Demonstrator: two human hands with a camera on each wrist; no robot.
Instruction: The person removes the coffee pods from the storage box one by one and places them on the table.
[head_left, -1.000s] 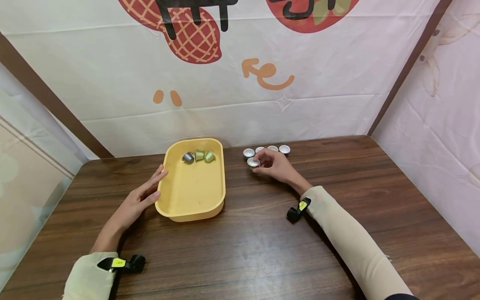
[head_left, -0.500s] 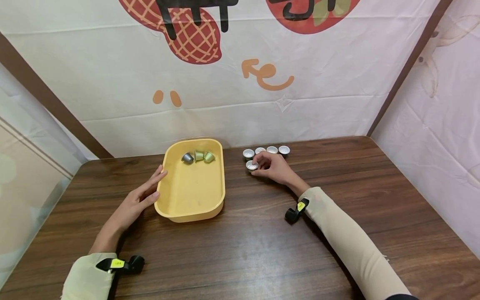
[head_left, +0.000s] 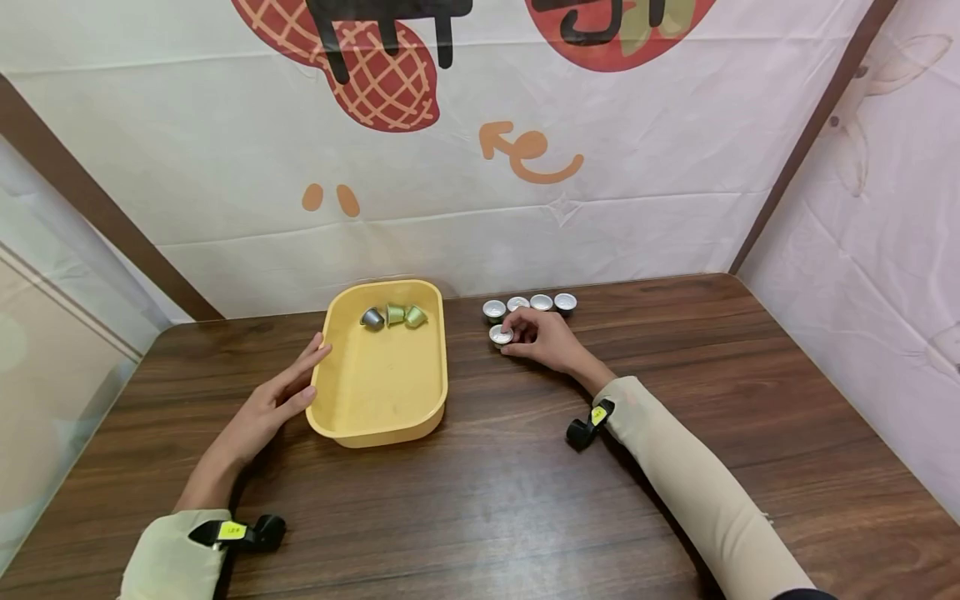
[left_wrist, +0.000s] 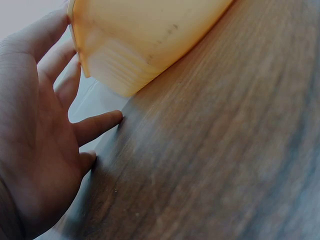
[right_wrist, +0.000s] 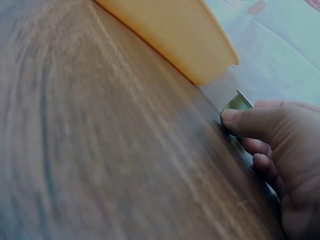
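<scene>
My right hand [head_left: 551, 340] pinches a green coffee capsule [right_wrist: 239, 101] between thumb and fingers. Its silver lid faces up in the head view, just in front of a row of several other capsules [head_left: 542, 302]. In the right wrist view the capsule sits low, close over the wood. My left hand [head_left: 270, 408] touches the left rim of a yellow tray [head_left: 375, 383], fingers spread and fairly straight. Inside the tray's far end lie a dark grey capsule [head_left: 372, 318] and two green capsules [head_left: 415, 317] on their sides.
The brown wooden table [head_left: 480, 517] runs back to a printed white cloth wall [head_left: 420, 242], with another cloth wall at the right. The row of capsules stands near the table's back edge, right of the tray. A black camera mount [head_left: 588, 427] sits on my right wrist.
My right hand has drawn the pinched capsule slightly toward me, away from the row. My left hand stays at the tray's rim, and the tray's capsules lie as before.
</scene>
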